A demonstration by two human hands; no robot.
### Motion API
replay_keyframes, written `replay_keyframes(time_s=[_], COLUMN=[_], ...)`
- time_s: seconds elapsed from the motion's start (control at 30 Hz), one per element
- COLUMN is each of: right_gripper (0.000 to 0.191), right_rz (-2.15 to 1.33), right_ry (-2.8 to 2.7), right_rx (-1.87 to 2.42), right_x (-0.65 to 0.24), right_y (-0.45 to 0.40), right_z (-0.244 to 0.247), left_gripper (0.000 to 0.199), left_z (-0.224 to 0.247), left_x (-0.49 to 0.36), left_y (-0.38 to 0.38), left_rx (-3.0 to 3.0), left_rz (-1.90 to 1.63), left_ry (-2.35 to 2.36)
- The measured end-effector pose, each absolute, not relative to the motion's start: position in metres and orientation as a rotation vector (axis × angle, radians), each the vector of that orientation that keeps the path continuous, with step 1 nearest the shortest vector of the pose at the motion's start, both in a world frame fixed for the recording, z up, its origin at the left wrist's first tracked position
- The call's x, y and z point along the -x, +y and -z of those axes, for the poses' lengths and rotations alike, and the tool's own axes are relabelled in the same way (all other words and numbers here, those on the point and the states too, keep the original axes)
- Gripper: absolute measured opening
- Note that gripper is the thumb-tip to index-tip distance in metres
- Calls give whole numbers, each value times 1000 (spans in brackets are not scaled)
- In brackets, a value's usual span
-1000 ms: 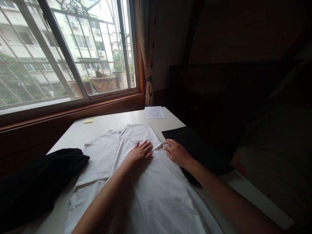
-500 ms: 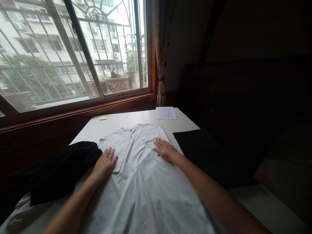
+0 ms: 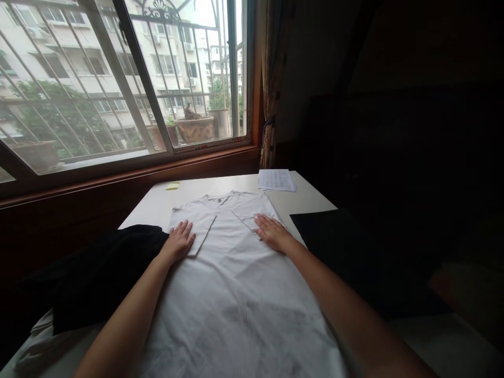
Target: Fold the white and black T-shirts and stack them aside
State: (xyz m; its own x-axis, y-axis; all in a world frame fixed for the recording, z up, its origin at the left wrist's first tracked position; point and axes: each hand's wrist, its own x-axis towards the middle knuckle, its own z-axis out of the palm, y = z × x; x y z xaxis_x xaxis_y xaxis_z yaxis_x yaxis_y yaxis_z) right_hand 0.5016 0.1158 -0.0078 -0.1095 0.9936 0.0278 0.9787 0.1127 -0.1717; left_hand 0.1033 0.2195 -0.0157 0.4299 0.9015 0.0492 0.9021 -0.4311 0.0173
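A white T-shirt point(image 3: 236, 283) lies spread on the white table point(image 3: 220, 182), its collar toward the far edge and both sleeves folded inward over the body. My left hand point(image 3: 180, 242) rests flat on the folded left sleeve, fingers stretched out. On the right sleeve fold lies my right hand point(image 3: 272, 232), also flat with its fingers extended. Neither hand grips the cloth. The lower end of the shirt runs out of view at the bottom, and my forearms cover parts of its sides.
Heaped black cloth point(image 3: 106, 273) sits left of the shirt, over some pale fabric point(image 3: 43, 346). A flat dark piece point(image 3: 354, 257) lies on the right. Printed papers point(image 3: 276, 180) and a yellow sticky note point(image 3: 172, 186) are at the back, below a barred window point(image 3: 129, 79).
My hands have slid slightly away from me, the left one more. Creases down the shirt's middle have smoothed out. The whole view has shifted a little, so the scene appears further right.
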Motion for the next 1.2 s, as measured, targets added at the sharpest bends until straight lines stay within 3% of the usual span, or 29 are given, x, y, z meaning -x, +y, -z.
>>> replay_keyframes(time_s=[0.37,0.63,0.93,1.2], right_gripper=[64,62,57,21], right_rz=[-102,2,26,-197], right_ry=[-2247,-2215,-2297,-2233], right_rx=[1974,1955,1778,1615], right_x=[-507,-500,-513,-526], right_y=[159,144,25,-117], right_z=[12,5,2,-32], left_gripper=[65,62,53,46], left_z=[16,12,9,-5], left_x=[-105,-110,-93,-12], left_y=[270,263,129,-6], left_rx=[2648,2597,2889,3023], left_rz=[73,249,354,420], left_ry=[-1645,-1591,-1059,-982])
